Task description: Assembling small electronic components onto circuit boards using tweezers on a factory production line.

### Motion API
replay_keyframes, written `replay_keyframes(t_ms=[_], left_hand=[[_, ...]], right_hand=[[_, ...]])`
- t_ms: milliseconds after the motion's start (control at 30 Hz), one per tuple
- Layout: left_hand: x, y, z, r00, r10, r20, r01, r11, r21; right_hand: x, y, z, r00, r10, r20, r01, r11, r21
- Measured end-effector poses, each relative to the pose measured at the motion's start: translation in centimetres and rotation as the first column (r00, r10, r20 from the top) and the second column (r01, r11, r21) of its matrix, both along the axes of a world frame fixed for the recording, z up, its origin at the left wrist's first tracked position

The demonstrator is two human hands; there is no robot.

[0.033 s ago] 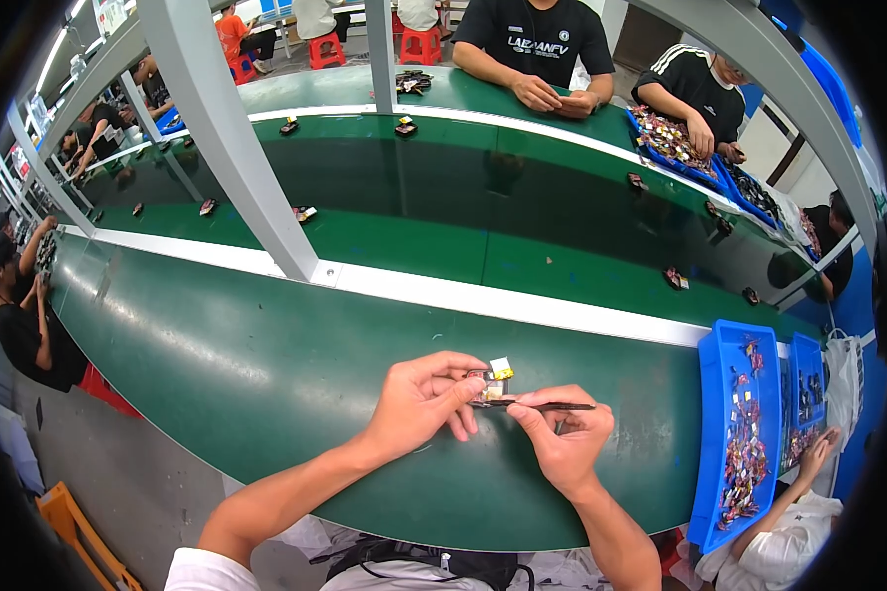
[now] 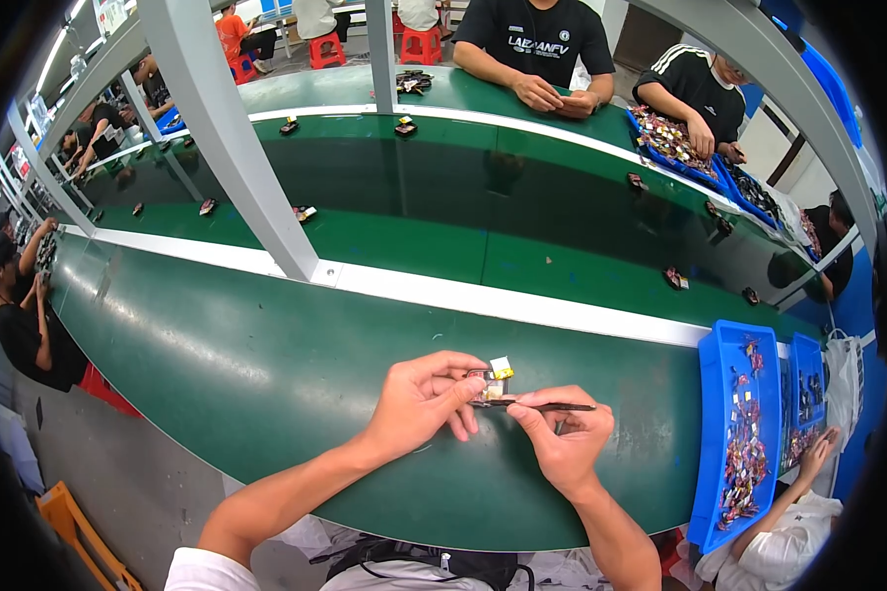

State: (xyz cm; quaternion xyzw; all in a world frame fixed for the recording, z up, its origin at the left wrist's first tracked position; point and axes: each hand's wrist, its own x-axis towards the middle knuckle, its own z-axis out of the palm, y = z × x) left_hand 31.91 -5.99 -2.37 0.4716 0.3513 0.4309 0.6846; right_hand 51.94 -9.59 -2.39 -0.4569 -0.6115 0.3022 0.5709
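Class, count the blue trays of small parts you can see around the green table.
4: two at the right of the near side, two across by the seated people; others may be hidden.

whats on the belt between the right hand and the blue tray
Nothing: in the head view the green belt is bare between the right hand, holding slim dark tweezers, and the blue plastic tray.

Dark green desk (image 2: pixel 266 374) with a white stripe (image 2: pixel 483 295) along its far edge. On the desk: small silver part with yellow tab (image 2: pixel 496 372), thin black tool (image 2: pixel 542 404). Right of the desk: blue trays (image 2: pixel 715 433) of mixed red, yellow, black pieces. Grey post (image 2: pixel 237 148).
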Motion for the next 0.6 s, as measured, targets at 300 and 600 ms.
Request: replay_keyframes(t_ms=[300,600], left_hand=[[0.09,0.05,-0.11,1.0,0.018,-0.007,-0.018,1.0,-0.003],[-0.11,0.03,-0.15,1.0,0.007,-0.02,-0.006,1.0,0.006]], right_hand=[[-0.32,0.07,-0.51,0.998,-0.042,0.052,0.036,0.994,0.101],[-0.18,0.02,-0.52,0.996,-0.042,0.083,0.035,0.996,0.084]])
